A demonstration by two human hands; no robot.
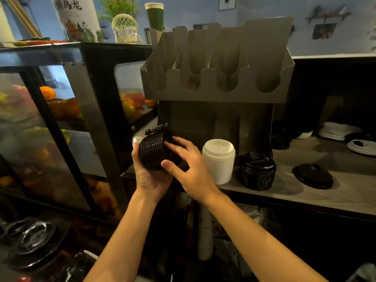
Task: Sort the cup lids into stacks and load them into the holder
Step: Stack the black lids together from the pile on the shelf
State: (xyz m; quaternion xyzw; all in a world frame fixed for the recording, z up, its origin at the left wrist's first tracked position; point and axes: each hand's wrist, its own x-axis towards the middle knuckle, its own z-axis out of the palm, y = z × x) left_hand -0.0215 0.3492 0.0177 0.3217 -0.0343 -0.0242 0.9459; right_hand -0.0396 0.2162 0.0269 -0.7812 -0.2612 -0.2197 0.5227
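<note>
1. Reaching up from the bottom edge on bare forearms, the left hand (149, 180) and right hand (191, 169) meet on one black lid stack (154, 151), held in the air off the left end of the counter (325, 196).
2. From below and from the left, the left hand cups that stack. Its palm is turned up, its fingers are curled under the stack, and its thumb lies against the ribbed side.
3. From the right, the right hand clasps the same stack. The thumb presses on the near end and the fingers curl over the top.
4. Held this way, the black lid stack lies tilted on its side. It is clear of the counter and sits lower than the slots at the left end of the holder (215, 94).
5. On the counter, just right of the right hand, a white lid stack (218, 161) stands upright. A second black stack (257, 171) sits just beside it, and a single black lid (313, 176) lies well apart to the right.
6. At the back of the counter stands the metal holder, with a row of round-bottomed slots facing forward.
7. Far right, in shadow, loose white lids (337, 130) lie piled.
8. To the left is a glass display case (50, 110) with fruit inside and a green cup (154, 16) on top. Under the counter hangs a column of paper cups (205, 231).
</note>
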